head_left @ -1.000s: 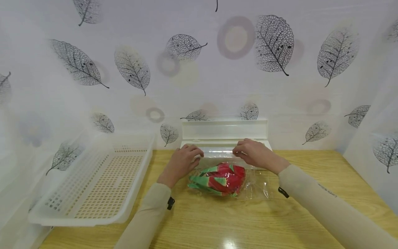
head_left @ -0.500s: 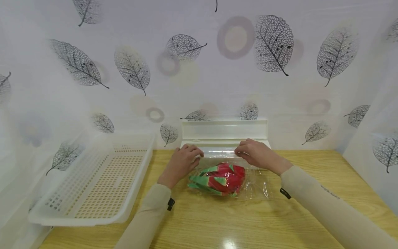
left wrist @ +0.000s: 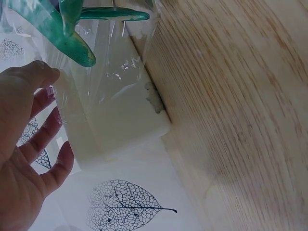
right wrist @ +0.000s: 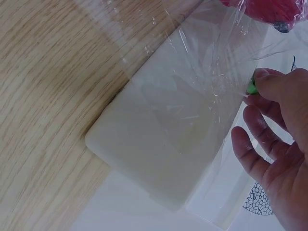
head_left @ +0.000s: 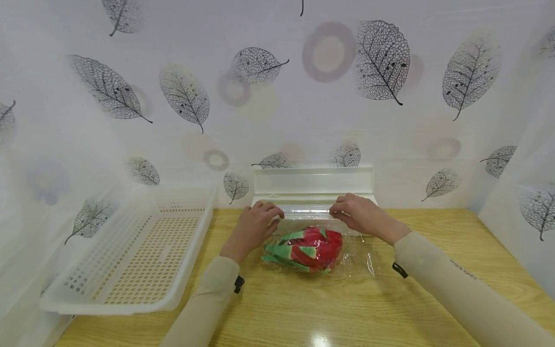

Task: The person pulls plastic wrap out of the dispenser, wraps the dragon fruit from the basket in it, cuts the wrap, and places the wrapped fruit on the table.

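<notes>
A red and green dragon fruit [head_left: 318, 248] lies under clear cling film [head_left: 357, 260] on the table, just in front of a white cling film dispenser [head_left: 313, 181] whose lid stands raised. My left hand [head_left: 256, 224] is at the dispenser's left end; thumb and index finger pinch the film at its edge in the left wrist view. At the right end, my right hand [head_left: 362, 217] pinches a small green slide cutter [right wrist: 252, 86] between thumb and index finger. Its other fingers are bent beside the box. Most of the cutter is hidden by the thumb.
To the left stands a white perforated plastic basket [head_left: 151, 260]. The wooden table [head_left: 303, 308] runs up to a leaf-printed cloth [head_left: 277, 115] behind the dispenser and along the sides.
My right hand has slid a little to the right along the dispenser's edge. The left hand, the dragon fruit and the dispenser have stayed in place.
</notes>
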Demonstrator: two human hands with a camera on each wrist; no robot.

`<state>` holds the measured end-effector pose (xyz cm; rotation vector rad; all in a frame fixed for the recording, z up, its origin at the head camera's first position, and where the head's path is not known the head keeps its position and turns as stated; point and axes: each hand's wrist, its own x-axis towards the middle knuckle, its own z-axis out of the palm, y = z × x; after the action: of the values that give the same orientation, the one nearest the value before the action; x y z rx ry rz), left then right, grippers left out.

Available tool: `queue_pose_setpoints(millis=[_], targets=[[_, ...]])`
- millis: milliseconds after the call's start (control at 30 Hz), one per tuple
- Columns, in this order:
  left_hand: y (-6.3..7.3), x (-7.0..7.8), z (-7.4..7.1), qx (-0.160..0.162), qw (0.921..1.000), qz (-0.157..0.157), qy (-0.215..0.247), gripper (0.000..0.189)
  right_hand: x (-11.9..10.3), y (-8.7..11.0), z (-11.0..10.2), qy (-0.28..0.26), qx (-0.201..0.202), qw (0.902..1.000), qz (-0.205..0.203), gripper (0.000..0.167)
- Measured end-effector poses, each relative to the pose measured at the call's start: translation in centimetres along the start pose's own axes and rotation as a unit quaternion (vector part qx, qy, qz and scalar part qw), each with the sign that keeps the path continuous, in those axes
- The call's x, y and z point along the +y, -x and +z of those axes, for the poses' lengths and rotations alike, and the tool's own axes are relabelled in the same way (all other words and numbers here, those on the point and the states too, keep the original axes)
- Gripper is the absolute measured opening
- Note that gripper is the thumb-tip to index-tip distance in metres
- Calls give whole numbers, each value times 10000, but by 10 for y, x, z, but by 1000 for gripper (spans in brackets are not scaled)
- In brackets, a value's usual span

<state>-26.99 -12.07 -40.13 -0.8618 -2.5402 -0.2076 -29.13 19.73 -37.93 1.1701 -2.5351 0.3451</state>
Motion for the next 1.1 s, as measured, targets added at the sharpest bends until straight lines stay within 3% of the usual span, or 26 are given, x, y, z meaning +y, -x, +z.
queue_pose_setpoints(millis=[733, 1100], targets=[[0, 1, 0, 100, 9999, -23, 97, 13, 3, 5, -1, -21, 48, 9999, -128, 8], [0, 0, -1, -12, 9999, -73, 109, 13, 3, 7, -5, 138, -82, 9999, 27, 9]])
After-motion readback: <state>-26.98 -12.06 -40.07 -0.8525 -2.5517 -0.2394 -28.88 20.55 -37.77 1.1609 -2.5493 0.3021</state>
